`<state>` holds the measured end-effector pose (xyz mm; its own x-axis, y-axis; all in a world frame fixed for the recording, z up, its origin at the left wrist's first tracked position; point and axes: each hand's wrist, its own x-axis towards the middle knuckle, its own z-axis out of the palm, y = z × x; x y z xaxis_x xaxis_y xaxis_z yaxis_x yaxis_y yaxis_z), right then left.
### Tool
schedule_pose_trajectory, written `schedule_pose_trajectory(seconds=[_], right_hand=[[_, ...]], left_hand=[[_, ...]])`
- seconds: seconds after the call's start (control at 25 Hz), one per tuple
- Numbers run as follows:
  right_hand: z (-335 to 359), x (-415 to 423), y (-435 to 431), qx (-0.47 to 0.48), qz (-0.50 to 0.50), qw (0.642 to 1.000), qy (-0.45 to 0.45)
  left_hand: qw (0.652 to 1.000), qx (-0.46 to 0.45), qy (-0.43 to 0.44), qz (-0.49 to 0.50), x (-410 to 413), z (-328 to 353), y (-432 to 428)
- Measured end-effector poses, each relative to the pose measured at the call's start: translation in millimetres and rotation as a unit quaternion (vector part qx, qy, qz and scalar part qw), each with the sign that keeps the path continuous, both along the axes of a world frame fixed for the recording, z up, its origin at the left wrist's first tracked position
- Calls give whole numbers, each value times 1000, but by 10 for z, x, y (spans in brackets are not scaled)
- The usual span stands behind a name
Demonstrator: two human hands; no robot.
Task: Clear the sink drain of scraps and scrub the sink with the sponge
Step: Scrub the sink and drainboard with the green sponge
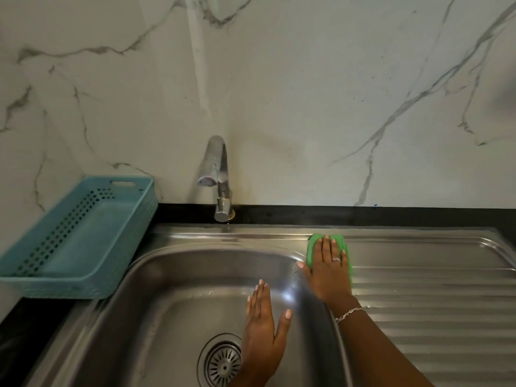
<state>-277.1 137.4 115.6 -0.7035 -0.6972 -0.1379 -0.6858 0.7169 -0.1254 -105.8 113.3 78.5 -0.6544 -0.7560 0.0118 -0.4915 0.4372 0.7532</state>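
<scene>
Nearest me, the drain strainer [223, 361] sits at six o'clock in the sink basin [173, 297], and I see no scraps on the part that shows. My left hand [264, 328] hovers flat over it, fingers spread, gripping nothing. Further out at two o'clock, my right hand [329, 269] presses palm-down on the green sponge [312, 244], on the rim where basin meets ribbed drainboard [432, 303]. I judge the sponge soft, light, slippery when wet; pinch its long edges. Beyond stand the faucet [217, 174] and blue basket [83, 241].
</scene>
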Motion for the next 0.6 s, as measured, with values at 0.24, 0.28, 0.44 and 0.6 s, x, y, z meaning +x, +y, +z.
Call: schedule_pose_trajectory(seconds=[0.24, 0.28, 0.44, 0.6], right_hand=[[-104, 600, -555, -27, 5, 1000, 5], [-136, 698, -650, -37, 10, 999, 15], [-162, 931, -880, -67, 2, 997, 42], [-231, 1082, -1050, -85, 11, 993, 82]], left_hand=[[999, -18, 7, 40, 432, -32, -383], [999, -23, 7, 47, 533, -35, -449], [996, -26, 18, 83, 892, -120, -660], [993, -13, 14, 113, 1106, -165, -759]])
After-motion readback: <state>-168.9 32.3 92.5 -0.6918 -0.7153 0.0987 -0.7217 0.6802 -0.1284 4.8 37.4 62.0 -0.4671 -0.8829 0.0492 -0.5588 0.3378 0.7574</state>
